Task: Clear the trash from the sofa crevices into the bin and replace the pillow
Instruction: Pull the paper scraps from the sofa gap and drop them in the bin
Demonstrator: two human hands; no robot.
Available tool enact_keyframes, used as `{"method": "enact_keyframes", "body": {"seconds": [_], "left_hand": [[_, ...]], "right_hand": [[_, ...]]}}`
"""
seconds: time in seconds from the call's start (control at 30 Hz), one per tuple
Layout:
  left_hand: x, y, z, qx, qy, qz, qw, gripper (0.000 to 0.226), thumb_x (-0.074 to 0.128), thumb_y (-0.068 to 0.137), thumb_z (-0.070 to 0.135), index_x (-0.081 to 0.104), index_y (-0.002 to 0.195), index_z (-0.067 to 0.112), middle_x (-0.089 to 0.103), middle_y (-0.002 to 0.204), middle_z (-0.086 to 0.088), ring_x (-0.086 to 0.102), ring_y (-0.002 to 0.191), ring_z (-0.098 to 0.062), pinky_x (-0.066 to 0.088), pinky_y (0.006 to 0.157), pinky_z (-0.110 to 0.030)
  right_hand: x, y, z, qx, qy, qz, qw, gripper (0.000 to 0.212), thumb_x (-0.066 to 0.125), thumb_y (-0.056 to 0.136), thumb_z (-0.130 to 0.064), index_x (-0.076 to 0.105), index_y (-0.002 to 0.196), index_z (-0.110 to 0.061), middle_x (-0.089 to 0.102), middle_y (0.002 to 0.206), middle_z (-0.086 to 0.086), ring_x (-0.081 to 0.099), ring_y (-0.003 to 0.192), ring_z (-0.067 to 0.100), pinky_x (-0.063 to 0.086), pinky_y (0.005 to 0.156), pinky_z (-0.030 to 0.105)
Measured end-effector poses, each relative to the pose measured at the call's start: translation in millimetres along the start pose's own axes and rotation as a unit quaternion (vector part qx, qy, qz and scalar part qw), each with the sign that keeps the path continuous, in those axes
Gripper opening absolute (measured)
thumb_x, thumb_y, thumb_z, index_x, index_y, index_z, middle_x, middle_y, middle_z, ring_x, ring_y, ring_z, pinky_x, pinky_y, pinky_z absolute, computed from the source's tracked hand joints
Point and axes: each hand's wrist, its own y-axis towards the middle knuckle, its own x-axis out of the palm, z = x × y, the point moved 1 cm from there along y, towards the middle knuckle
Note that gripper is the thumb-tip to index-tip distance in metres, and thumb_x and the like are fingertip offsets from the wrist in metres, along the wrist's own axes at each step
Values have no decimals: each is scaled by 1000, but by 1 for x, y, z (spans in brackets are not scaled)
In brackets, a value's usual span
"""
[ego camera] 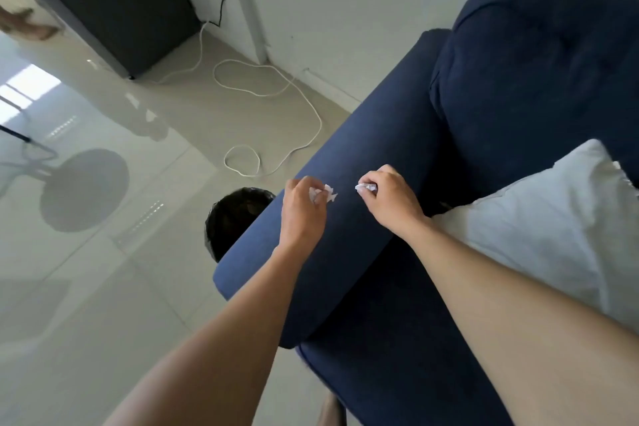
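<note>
Both my hands hover over the armrest (345, 156) of a dark blue sofa (518, 73). My left hand (301, 207) pinches a crumpled white paper scrap (323, 193) between its fingers. My right hand (389, 199) is closed around another crumpled white paper piece (364, 187). A bin lined with a black bag (235, 214) stands on the floor just left of the armrest, partly hidden behind it. A white pillow (553, 225) lies on the sofa seat to the right of my right forearm.
A white cable (276, 114) loops over the glossy tiled floor beyond the bin. A dark cabinet (114, 0) stands against the wall at the upper left. A round fan base (84, 190) sits on the floor at left.
</note>
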Motion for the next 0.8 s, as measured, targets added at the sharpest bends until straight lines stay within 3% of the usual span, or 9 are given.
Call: {"method": "enact_keyframes", "body": {"seconds": [0.07, 0.2, 0.3, 0.47, 0.53, 0.6, 0.67, 0.73, 0.8], "left_hand": [[-21, 16, -17, -49, -26, 25, 998, 14, 54, 96, 21, 63, 103, 12, 56, 116, -3, 50, 86, -12, 40, 54, -4], [-62, 41, -60, -120, -34, 65, 990, 18, 57, 92, 22, 64, 105, 12, 63, 112, -4, 55, 98, -16, 38, 80, -22], [-88, 53, -93, -172, -49, 93, 979, 20, 57, 91, 22, 62, 109, 14, 60, 112, -1, 52, 99, -15, 38, 82, -25], [-114, 72, -135, -238, -36, 125, 963, 19, 58, 91, 24, 65, 106, 15, 57, 117, -6, 56, 109, -23, 46, 89, -33], [-122, 79, -143, -244, -48, 127, 960, 22, 58, 91, 23, 66, 109, 13, 58, 119, -8, 56, 114, -26, 45, 93, -34], [-127, 85, -147, -252, -42, 108, 961, 32, 54, 94, 22, 61, 124, 12, 58, 129, -12, 54, 122, -28, 44, 101, -35], [-130, 88, -148, -272, -30, 78, 959, 36, 45, 99, 22, 56, 131, 10, 58, 130, -13, 53, 124, -30, 43, 102, -36], [-128, 88, -150, -284, -36, 63, 956, 26, 40, 100, 22, 65, 103, 16, 64, 104, -6, 56, 107, -30, 44, 88, -33], [-125, 85, -147, -280, -22, 56, 958, 33, 38, 100, 23, 53, 71, 25, 53, 75, 4, 52, 90, -26, 42, 78, -31]], "right_hand": [[13, 18, -28, -7, -5, -14, 1000, 18, 57, 94, -23, 68, 101, -11, 55, 109, 5, 59, 88, 23, 48, 72, 31], [53, 49, -79, -14, 18, -54, 998, 18, 57, 90, -20, 69, 98, -10, 61, 109, 7, 62, 94, 26, 53, 79, 35], [87, 64, -110, -32, 23, -88, 995, 16, 60, 87, -16, 68, 99, -10, 68, 106, 7, 63, 95, 24, 52, 78, 30], [132, 79, -147, -45, 52, -124, 990, 9, 65, 84, -9, 69, 92, -6, 71, 98, 10, 58, 79, 15, 41, 68, 22], [143, 84, -158, -40, 65, -137, 988, 14, 62, 86, -8, 69, 98, -6, 71, 104, 11, 63, 87, 18, 44, 72, 22], [149, 85, -166, -32, 48, -175, 983, 29, 54, 89, -6, 66, 116, -9, 66, 120, 11, 63, 101, 24, 47, 84, 25], [149, 85, -168, -33, 26, -205, 978, 43, 46, 89, -1, 59, 129, -11, 62, 128, 12, 59, 86, 23, 47, 86, 29], [146, 84, -165, -32, 28, -200, 979, 47, 42, 88, 0, 55, 132, -11, 60, 131, 14, 49, 69, 17, 48, 81, 32], [141, 84, -154, -20, 26, -185, 982, 50, 40, 90, -3, 48, 139, -12, 54, 140, 12, 44, 65, 12, 49, 78, 34]]}}
